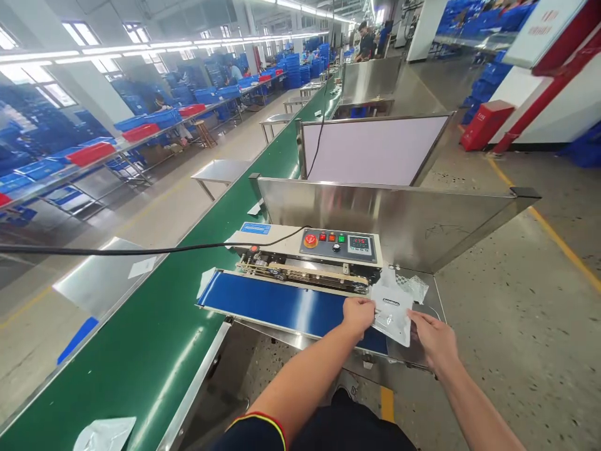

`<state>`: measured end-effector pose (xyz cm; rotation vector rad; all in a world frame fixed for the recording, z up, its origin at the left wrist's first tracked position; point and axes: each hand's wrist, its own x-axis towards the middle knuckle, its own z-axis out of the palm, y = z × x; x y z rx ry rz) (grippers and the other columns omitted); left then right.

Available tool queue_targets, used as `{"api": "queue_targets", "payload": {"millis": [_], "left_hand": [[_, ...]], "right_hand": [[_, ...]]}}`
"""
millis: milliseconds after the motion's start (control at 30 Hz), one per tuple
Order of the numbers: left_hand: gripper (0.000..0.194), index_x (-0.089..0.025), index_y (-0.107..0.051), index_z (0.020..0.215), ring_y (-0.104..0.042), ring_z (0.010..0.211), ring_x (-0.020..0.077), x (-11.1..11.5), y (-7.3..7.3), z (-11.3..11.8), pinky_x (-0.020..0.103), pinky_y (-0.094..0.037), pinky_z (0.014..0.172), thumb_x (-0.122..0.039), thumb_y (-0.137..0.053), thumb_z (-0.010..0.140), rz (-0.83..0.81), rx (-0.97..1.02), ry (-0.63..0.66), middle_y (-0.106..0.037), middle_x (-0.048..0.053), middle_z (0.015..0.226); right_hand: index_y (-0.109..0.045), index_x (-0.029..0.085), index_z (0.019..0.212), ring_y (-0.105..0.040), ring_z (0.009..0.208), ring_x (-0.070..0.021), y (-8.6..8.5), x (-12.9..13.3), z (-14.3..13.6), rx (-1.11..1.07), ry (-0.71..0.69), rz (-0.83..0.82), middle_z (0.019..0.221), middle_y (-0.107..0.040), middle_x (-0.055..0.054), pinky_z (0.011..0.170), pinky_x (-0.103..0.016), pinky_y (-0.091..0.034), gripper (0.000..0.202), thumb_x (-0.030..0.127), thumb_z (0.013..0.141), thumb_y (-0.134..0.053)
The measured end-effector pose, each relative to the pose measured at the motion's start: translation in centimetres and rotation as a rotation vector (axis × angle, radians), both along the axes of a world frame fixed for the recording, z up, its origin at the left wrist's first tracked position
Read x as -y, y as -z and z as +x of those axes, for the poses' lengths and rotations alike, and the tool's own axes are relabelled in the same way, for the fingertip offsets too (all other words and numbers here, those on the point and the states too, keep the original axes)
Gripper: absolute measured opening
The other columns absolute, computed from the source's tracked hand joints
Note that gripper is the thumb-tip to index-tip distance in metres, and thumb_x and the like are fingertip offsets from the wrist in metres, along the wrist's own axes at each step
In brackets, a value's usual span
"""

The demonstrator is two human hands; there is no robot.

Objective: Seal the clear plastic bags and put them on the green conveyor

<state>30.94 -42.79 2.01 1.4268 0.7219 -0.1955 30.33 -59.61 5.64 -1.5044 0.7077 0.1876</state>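
Note:
A white plastic pouch (392, 307) with a dark label near its top is held between my two hands. My left hand (359, 316) pinches its left edge, and my right hand (434, 338) pinches the right edge. The pouch is at the right end of a band sealing machine (282, 241), close to the sealing belts. Below those belts runs the machine's blue conveyor belt (282, 310), partly under my left hand. On its control panel (338, 244) are a red stop button, small coloured buttons and a lit display. Clear and white plastic (413, 288) lies behind the pouch.
A long green conveyor (131, 351) runs along the left, with a white pouch (106, 435) at its near end. A black cable (141, 250) crosses above it. Steel partitions (389, 219) stand behind the machine. Blue and red bins (141, 131) line a far table; a person (365, 42) is in the background.

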Motion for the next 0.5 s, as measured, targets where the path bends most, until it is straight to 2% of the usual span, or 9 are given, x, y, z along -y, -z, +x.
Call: {"api": "queue_targets", "payload": {"millis": [100, 267, 400, 500], "left_hand": [[0.014, -0.020, -0.082, 0.067, -0.068, 0.068, 0.0225, -0.8, 0.3, 0.1, 0.032, -0.056, 0.068, -0.032, -0.085, 0.072, 0.044, 0.007, -0.073, -0.076, 0.005, 0.068], [0.024, -0.020, -0.083, 0.070, -0.068, 0.067, 0.0224, -3.9, 1.1, -1.6, 0.035, -0.059, 0.073, -0.043, -0.084, 0.078, 0.092, 0.030, -0.126, -0.075, 0.005, 0.068], [0.033, -0.019, -0.087, 0.085, -0.073, 0.076, 0.0246, -6.7, 1.3, -3.5, 0.036, -0.062, 0.077, -0.053, -0.084, 0.084, 0.042, 0.142, -0.186, -0.079, 0.006, 0.076], [0.034, -0.018, -0.088, 0.102, -0.077, 0.086, 0.0249, -9.9, 1.7, -6.3, 0.036, -0.063, 0.084, -0.048, -0.086, 0.086, 0.036, 0.208, -0.333, -0.084, 0.011, 0.093]], "right_hand": [[-0.077, 0.018, 0.081, -0.077, 0.072, -0.0310, 0.1, -0.6, 1.7, -0.042, -0.071, 0.037, 0.069, -0.076, -0.008, 0.056, -0.034, -0.062, 0.039, 0.041, 0.055, -0.094], [-0.078, 0.016, 0.079, -0.074, 0.066, -0.0261, 0.2, -3.7, 2.2, -0.074, -0.199, 0.051, 0.066, -0.073, -0.006, 0.056, -0.031, -0.062, 0.036, 0.040, 0.057, -0.093], [-0.081, 0.016, 0.087, -0.077, 0.073, -0.0250, -0.7, -6.2, 1.6, -0.104, -0.297, 0.040, 0.080, -0.080, -0.010, 0.063, -0.030, -0.067, 0.039, 0.041, 0.059, -0.091], [-0.083, 0.016, 0.091, -0.079, 0.082, -0.0281, -1.4, -6.2, 0.0, -0.147, -0.344, 0.003, 0.094, -0.083, -0.017, 0.070, -0.032, -0.071, 0.047, 0.045, 0.056, -0.094]]}}
